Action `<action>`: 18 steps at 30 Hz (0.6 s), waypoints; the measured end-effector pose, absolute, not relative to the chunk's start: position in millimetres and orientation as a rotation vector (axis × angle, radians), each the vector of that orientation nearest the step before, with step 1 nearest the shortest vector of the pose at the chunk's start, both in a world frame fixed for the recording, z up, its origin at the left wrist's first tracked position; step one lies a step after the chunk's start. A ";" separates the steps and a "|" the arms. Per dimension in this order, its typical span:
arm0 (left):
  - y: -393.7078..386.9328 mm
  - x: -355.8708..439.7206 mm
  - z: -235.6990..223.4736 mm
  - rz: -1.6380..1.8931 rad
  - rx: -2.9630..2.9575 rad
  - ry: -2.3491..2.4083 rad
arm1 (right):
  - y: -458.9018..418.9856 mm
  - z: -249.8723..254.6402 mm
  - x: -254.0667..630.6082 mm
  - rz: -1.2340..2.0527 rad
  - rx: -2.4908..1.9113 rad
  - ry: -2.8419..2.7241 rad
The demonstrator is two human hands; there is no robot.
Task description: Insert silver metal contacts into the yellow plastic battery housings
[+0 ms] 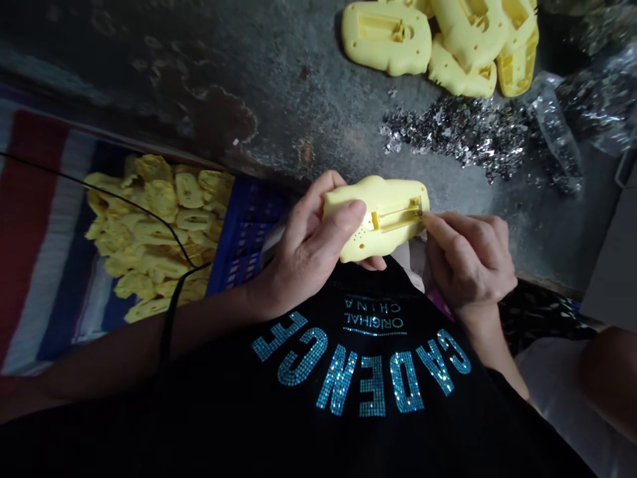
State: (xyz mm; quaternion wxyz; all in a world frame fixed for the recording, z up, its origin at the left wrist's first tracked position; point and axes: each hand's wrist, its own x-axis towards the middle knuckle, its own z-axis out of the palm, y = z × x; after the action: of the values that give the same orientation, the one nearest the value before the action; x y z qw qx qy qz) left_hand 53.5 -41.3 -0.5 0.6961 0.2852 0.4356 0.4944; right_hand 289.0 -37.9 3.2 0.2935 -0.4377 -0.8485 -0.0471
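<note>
My left hand [308,252] grips a pale yellow moulded plastic housing [383,219], with the thumb across its face and the fingers behind it. The housing's inner side faces up, showing a raised rectangular slot and a cluster of small holes. At the slot's end sits a small metal piece [419,210]. The thumb and forefinger of my right hand [468,259] pinch that piece, and the fingertips hide most of it.
Yellow housings lie heaped in a blue plastic crate [243,232] at left, on striped cloth [34,219]. More housings [438,46] and a silver metal pile [458,133] lie on the stained concrete floor [199,86], beside a plastic bag [557,126]. A black cable [174,232] crosses the crate.
</note>
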 end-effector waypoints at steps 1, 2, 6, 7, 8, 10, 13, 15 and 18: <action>-41.6 53.5 0.4 1.107 0.635 0.979 | -38.3 2.3 290.0 -0.119 -1.170 -2.258; -41.8 53.5 1.6 1.114 0.633 0.982 | -38.8 1.6 290.9 -0.111 -1.171 -2.253; -42.5 54.0 4.5 1.107 0.668 0.966 | -39.5 1.0 291.1 -0.102 -1.139 -2.245; -42.7 54.2 4.3 1.106 0.680 0.968 | -38.7 1.3 290.6 -0.088 -1.130 -2.247; -42.9 54.5 3.9 1.107 0.691 0.971 | -37.1 1.7 290.2 -0.050 -1.129 -2.236; -43.6 54.9 2.6 1.111 0.705 0.978 | -31.9 2.3 290.5 0.115 -1.169 -2.142; -45.8 54.7 1.0 1.104 0.734 0.980 | -20.2 1.2 294.4 0.483 -1.237 -1.903; -48.2 53.6 0.3 1.111 0.781 0.967 | -12.3 -0.2 298.2 0.736 -1.252 -1.821; -51.9 51.2 -0.3 1.101 0.881 0.963 | -3.3 -0.5 302.1 1.005 -1.213 -1.804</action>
State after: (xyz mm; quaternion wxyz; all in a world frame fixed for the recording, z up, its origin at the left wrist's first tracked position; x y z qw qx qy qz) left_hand 51.2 -51.9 -0.3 0.6572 0.3888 0.4251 0.4860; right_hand 302.1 -3.3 -0.5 0.3647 -0.4717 -0.7012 0.3909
